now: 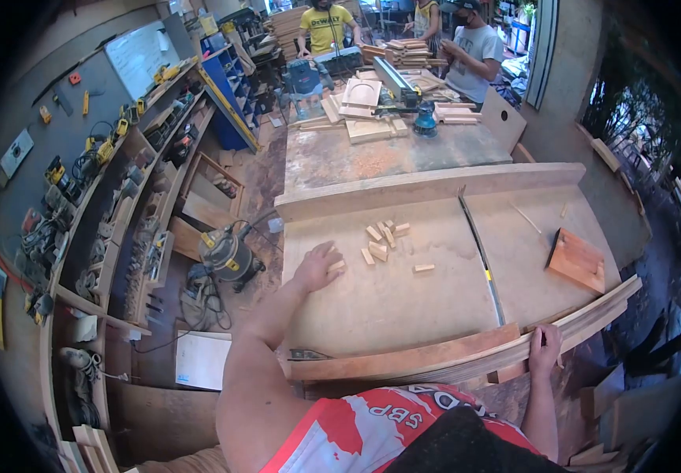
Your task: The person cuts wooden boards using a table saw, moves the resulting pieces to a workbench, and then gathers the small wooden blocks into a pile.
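Observation:
My left hand rests on the left side of a plywood crosscut sled, its fingers curled around a small pale wood block that is mostly covered. Several similar small wood blocks lie loosely to the right of that hand, with a single block apart from them. A long dark slot runs through the sled's base. At the sled's near edge my right hand is closed over the layered front fence. A reddish-brown board sits on the right part of the sled.
Beyond the sled's rear fence, the workbench carries wood pieces, sawdust and a teal sander. Several people stand at the far end. A shop vacuum stands on the floor at left, beside tool-filled shelves.

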Demonstrator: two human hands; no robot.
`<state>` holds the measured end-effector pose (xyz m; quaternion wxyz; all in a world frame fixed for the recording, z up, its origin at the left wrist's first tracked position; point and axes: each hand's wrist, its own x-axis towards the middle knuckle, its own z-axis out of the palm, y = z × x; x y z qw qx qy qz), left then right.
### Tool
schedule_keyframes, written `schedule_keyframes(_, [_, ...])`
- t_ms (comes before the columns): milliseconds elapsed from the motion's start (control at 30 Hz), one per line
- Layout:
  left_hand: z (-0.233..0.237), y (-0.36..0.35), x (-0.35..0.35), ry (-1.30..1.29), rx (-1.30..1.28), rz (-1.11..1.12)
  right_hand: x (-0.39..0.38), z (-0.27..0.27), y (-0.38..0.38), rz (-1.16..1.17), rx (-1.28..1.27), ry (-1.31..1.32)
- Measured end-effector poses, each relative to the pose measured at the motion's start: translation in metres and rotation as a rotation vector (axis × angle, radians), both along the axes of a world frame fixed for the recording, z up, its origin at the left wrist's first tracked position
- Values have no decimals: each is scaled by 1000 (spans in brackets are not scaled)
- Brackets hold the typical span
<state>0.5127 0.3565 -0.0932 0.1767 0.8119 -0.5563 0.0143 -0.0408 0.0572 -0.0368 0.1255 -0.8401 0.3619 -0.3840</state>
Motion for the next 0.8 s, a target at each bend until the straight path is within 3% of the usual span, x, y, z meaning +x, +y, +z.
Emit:
schedule_keyframes(300, [1, -3, -5, 11, -124, 99, 0, 0, 1, -9, 8, -4])
schedule_keyframes(800, [-1, -2, -5, 3, -123, 275, -2, -4, -2, -17, 5, 6])
